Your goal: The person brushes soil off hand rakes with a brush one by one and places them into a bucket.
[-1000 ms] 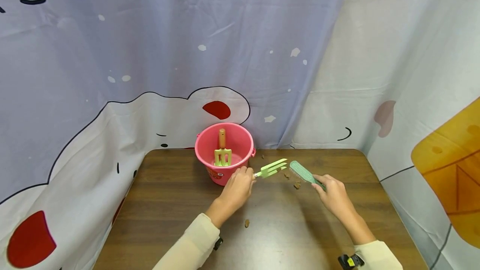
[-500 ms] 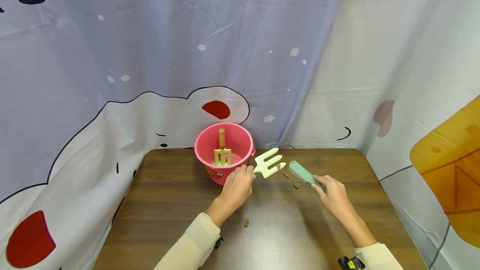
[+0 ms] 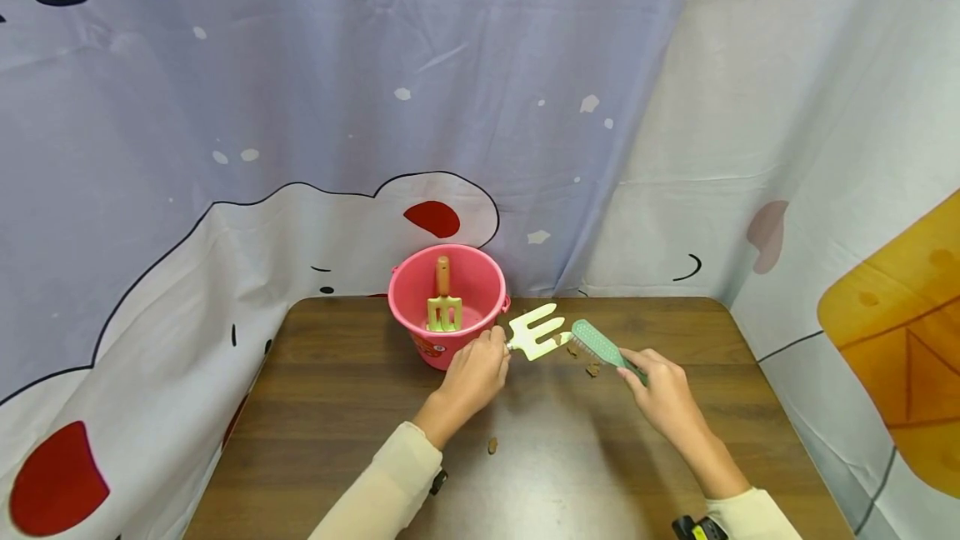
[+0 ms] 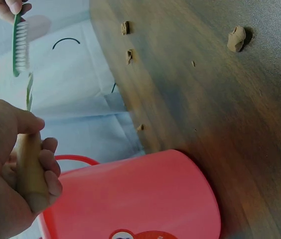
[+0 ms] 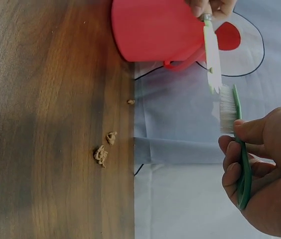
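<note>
My left hand (image 3: 476, 369) grips the wooden handle (image 4: 31, 172) of a light green garden hand fork (image 3: 534, 333), its tines pointing right. A small brown bit clings to the lowest tine. In my right hand (image 3: 660, 390) is a green brush (image 3: 597, 342) with white bristles (image 5: 227, 109), held by its handle. The brush's tip is right at the fork's tine ends, and both are raised above the table in the wrist views. Just left of the fork stands a pink bucket (image 3: 405, 319), with a second green fork (image 3: 444, 315) leaning inside it, handle up.
Brown crumbly lumps (image 3: 592, 370) lie on the wooden table (image 3: 337, 423) below the brush. Another brown lump (image 3: 492, 446) sits nearer the front, and a small crumb (image 5: 130, 101) is near the back edge. A printed curtain (image 3: 300, 107) hangs behind the table.
The fork has turned from nearly edge-on to showing its broad face, then dipped slightly. The brush has moved a little left, up to the tine tips. Bucket and lumps stay put.
</note>
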`<state>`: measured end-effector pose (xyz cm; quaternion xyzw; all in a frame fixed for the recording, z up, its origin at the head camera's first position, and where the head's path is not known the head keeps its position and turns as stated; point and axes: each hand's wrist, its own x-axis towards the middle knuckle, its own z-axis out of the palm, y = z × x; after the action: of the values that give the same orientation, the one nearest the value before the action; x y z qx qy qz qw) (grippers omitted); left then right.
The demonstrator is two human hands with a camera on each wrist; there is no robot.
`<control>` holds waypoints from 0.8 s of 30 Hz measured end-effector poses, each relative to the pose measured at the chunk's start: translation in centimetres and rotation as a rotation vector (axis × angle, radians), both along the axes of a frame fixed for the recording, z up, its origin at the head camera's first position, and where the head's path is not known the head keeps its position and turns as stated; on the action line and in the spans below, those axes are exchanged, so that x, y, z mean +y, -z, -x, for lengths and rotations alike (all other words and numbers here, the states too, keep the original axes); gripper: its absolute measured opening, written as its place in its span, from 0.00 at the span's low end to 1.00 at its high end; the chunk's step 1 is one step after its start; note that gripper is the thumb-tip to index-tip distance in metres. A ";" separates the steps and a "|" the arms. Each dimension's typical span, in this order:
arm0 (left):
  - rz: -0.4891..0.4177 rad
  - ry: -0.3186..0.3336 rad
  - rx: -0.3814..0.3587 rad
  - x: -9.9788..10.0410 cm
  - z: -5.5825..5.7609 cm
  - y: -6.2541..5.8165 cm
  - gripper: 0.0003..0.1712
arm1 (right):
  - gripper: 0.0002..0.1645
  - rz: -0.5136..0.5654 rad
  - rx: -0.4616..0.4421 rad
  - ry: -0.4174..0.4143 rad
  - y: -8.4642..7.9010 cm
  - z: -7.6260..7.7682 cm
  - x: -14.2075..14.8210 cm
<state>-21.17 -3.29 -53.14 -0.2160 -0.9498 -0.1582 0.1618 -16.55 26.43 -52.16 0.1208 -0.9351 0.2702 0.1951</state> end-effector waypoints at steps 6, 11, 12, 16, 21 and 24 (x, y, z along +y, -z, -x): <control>0.114 0.011 0.028 0.0 0.2 0.2 0.10 | 0.19 0.016 -0.016 -0.005 -0.3 -0.2 -0.4; 0.184 0.003 0.076 0.4 0.2 0.3 0.07 | 0.19 0.011 -0.002 -0.030 -0.3 -0.4 -1.4; 0.196 -0.004 0.082 0.5 0.1 0.3 0.07 | 0.19 0.009 0.005 -0.037 -0.2 -0.5 -1.6; 0.223 -0.035 0.108 0.9 -0.1 0.1 0.07 | 0.19 -0.001 0.028 -0.069 -0.2 -0.7 -2.9; 0.261 -0.058 0.137 1.5 -0.3 0.1 0.13 | 0.20 -0.011 0.045 -0.126 0.0 -0.7 -4.5; 0.277 -0.063 0.155 1.7 -0.3 0.3 0.16 | 0.20 -0.019 0.076 -0.145 0.2 -0.7 -5.2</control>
<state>-20.85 -1.61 -53.43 -0.2181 -0.9535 -0.0033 0.2081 -15.84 21.21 -52.33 0.2001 -0.9184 0.2700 0.2091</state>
